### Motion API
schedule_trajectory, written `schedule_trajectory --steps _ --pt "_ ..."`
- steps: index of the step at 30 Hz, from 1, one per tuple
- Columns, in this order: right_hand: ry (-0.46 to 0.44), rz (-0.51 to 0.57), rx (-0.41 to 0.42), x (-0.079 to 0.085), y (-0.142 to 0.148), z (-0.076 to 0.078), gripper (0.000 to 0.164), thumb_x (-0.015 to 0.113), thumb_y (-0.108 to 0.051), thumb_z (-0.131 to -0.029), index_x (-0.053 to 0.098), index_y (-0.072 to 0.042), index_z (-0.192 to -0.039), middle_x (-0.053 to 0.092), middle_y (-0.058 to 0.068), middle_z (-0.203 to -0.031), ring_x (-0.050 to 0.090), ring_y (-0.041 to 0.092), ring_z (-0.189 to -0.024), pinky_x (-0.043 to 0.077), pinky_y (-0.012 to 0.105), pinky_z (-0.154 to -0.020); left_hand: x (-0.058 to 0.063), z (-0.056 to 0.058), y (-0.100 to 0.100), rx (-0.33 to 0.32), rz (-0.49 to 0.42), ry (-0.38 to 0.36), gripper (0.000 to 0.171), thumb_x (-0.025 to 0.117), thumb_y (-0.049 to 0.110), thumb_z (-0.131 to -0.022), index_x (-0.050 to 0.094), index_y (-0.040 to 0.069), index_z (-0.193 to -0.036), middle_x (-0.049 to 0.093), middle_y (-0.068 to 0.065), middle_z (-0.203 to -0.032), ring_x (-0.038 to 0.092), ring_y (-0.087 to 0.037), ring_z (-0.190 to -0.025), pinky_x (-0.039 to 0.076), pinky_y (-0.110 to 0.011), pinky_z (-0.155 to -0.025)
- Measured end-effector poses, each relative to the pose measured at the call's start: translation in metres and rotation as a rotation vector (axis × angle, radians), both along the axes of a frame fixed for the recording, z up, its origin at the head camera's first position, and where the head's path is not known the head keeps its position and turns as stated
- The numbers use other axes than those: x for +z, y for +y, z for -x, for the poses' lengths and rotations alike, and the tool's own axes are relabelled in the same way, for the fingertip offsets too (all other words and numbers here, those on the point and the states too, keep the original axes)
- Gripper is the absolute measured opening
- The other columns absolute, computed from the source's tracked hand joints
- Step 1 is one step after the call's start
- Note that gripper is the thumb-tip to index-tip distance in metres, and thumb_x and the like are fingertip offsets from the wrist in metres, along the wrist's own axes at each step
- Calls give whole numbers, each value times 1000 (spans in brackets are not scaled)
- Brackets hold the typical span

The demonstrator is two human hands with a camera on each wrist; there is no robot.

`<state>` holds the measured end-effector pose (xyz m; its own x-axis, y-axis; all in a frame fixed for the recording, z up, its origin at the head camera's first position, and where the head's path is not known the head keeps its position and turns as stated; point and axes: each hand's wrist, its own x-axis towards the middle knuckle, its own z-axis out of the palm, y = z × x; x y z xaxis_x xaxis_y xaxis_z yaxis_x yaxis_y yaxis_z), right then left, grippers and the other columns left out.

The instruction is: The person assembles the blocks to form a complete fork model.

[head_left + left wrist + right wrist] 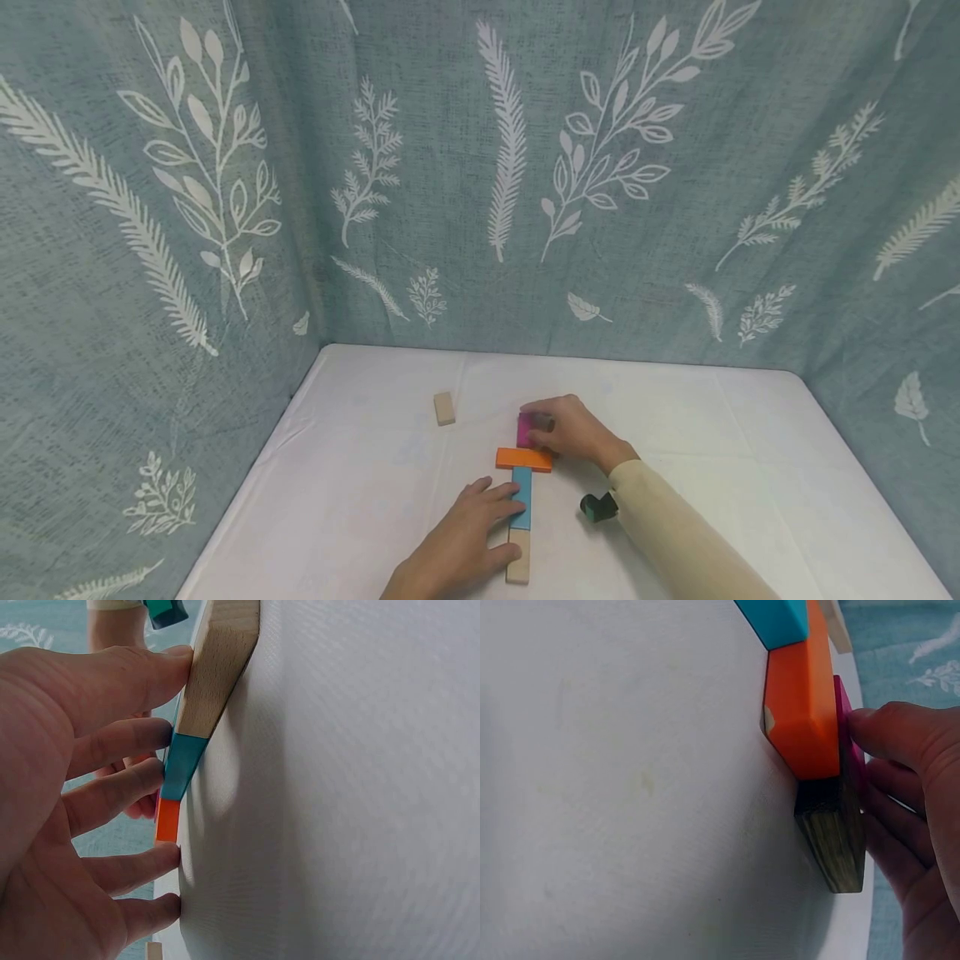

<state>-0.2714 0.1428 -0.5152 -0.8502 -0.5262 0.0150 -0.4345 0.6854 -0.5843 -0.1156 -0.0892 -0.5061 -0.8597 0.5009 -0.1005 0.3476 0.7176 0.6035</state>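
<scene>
Several blocks form a line on the white table. My left hand (468, 529) lies along its left side, fingers mostly straight. Two fingertips touch the blue block (184, 766) and the thumb touches the plain wooden block (217, 671). An orange block (523, 459) lies crosswise at the far end of the blue one. Beyond it, my right hand (572, 429) pinches a magenta block (524, 429) between thumb and fingers. A dark brown block (832, 836) sits beside the magenta block, near the orange one's end, partly hidden by the right hand in the head view.
Another plain wooden block (444, 408) lies apart at the back left. A dark green piece (597, 507) is beside the right sleeve (675, 525), which partly covers it. Patterned blue-green cloth (450, 167) hangs behind the white table (360, 492) and along its sides.
</scene>
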Motion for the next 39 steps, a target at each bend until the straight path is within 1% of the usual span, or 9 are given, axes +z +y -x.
schedule_trajectory --steps 3,9,13,24,29,34,39 --pt "0 -3 10 0 1 0 39 82 -15 -97 77 -14 -136 79 4 -130 70 19 -110 62 50 -108 0 0 0 -1 -1 6 52 84 34 -96 73 18 -144 58 -2 -164 44 -46 -157 42 -67 -124" --pt "7 -9 35 1 1 -3 39 83 -15 -97 78 -13 -135 80 5 -129 72 20 -109 63 48 -105 0 1 0 -5 0 14 52 84 34 -96 73 17 -144 59 -2 -164 45 -47 -156 42 -68 -124" --pt "6 -1 39 2 -1 -5 38 83 -15 -97 78 -12 -135 80 6 -128 73 21 -111 62 49 -107 0 1 0 -9 5 18 52 84 34 -96 73 17 -144 59 -3 -163 46 -47 -155 41 -69 -125" --pt "-3 12 37 2 -1 -7 37 82 -14 -98 78 -11 -135 80 7 -130 72 23 -114 61 51 -109 2 1 1 3 25 -14 53 83 36 -96 72 20 -145 58 -1 -164 44 -44 -157 42 -66 -125" --pt "-5 15 39 2 -1 -7 37 82 -14 -98 78 -11 -134 80 6 -130 72 23 -113 61 51 -109 2 1 1 2 22 -5 52 84 35 -96 72 19 -144 59 -2 -164 44 -45 -156 42 -66 -125" --pt "16 1 39 1 -2 -6 37 82 -14 -98 78 -11 -135 80 4 -128 71 19 -108 62 49 -108 2 0 1 4 9 -3 52 84 35 -96 72 19 -144 59 -3 -164 44 -45 -157 42 -66 -125" --pt "26 -10 49 4 -2 -8 39 82 -15 -98 76 -11 -137 80 3 -129 69 17 -107 62 47 -108 2 0 1 -8 13 28 52 84 33 -95 73 18 -143 60 -5 -162 46 -45 -155 44 -65 -123"
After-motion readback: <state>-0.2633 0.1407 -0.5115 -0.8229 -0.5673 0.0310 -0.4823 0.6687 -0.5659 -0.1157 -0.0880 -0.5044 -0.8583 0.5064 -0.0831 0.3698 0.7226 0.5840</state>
